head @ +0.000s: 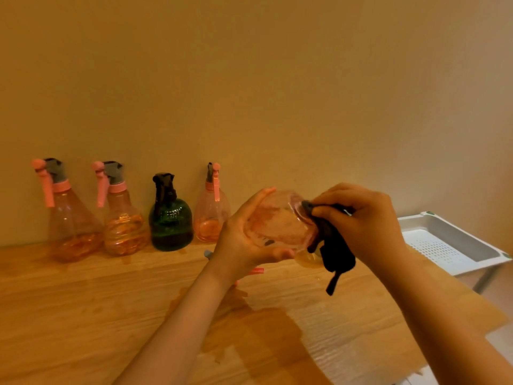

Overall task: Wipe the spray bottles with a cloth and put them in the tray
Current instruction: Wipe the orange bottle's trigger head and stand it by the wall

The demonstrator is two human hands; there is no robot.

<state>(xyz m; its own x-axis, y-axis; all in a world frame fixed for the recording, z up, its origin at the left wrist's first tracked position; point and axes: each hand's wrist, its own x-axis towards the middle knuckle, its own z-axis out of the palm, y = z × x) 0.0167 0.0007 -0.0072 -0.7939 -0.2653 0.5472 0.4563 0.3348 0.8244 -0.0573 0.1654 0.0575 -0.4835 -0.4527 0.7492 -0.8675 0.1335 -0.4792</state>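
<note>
Head view, centre frame: our left hand (244, 243) cradles the clear pink plastic spray bottle (280, 225) tipped sideways, base exposed for wiping. Our right hand (361, 220) pinches the dark cloth (334, 251) against that base. White perforated plastic tray (455, 234) waits right of the wooden desk (83, 301), still empty.

Wooden table against a plain wall

The table (83, 315) has a light wood-grain top that fills the lower part of the view. A dark wet patch (263, 337) spreads over its near middle, with smaller damp spots trailing up from it. Behind the table rises a bare, tan-coloured wall (249, 79). At the far right a strip of pale floor (499, 340) shows past the table edge.
</note>
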